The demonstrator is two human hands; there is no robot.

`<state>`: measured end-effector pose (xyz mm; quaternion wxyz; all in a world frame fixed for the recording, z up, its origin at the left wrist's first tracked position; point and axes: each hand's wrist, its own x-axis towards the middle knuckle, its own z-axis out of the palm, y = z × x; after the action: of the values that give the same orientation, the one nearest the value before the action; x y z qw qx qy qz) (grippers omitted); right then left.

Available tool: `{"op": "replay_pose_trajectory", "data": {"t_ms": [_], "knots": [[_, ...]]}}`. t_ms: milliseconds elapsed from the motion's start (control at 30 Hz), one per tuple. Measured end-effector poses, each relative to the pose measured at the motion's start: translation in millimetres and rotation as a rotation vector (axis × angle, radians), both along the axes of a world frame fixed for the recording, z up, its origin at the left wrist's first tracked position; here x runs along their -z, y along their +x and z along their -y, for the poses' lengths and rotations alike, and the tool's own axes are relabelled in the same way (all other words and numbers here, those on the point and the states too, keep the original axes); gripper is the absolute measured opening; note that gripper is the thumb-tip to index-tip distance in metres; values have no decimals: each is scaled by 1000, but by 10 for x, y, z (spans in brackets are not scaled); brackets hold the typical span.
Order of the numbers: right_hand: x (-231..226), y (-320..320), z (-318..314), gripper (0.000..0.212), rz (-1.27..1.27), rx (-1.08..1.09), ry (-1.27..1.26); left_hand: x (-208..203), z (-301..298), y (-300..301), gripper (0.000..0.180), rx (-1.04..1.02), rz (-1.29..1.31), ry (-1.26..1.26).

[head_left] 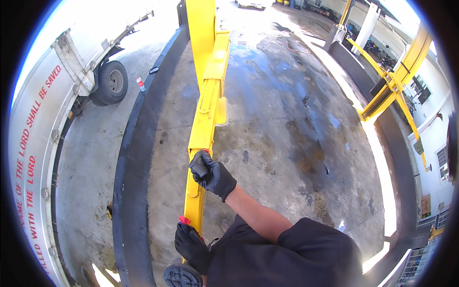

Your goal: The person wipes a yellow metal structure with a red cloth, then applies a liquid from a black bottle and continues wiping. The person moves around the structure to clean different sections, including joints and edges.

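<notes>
A long yellow steel lift arm (204,115) runs from a yellow post toward me. My right hand (215,179), in a black glove, is closed against the arm's middle stretch. A dark, blocky shape shows at its fingers, and a bit of red peeks out beyond them; I cannot tell what is held. Nearer to me, my left hand (190,245), also black-gloved, is closed beside the arm's near end. A small red flared piece (184,220), perhaps cloth, sticks up from its fist. Just below that hand is a round black ribbed pad (183,276).
Left of the arm runs a dark raised strip (136,143) along the concrete floor. Beyond it stand a white truck (52,119) and a plastic bottle (140,83). A second yellow lift post (397,79) with arms rises at right. Dark stains mark the floor (267,143).
</notes>
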<state>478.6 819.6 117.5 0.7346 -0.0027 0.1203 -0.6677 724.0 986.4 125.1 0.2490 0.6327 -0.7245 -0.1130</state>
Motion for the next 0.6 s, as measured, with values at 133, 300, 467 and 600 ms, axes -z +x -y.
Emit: {"op": "replay_pose_trajectory", "data": {"t_ms": [133,300,467,600], "knots": [[26,-76,-172,32,-112,-73,-48,-98,-135,30,54,88,1,-61],[-220,94,-636,40,-368,-12,-51,-223,-265,-20,54,110,-71,-75],[-536,217,-1104,41,-651,49,-39,17,-399,-13,49,92,-60,-190],[-591,91,-1435,40,-788,81,-133,22,-524,-108,45,187,-138,-226]]}}
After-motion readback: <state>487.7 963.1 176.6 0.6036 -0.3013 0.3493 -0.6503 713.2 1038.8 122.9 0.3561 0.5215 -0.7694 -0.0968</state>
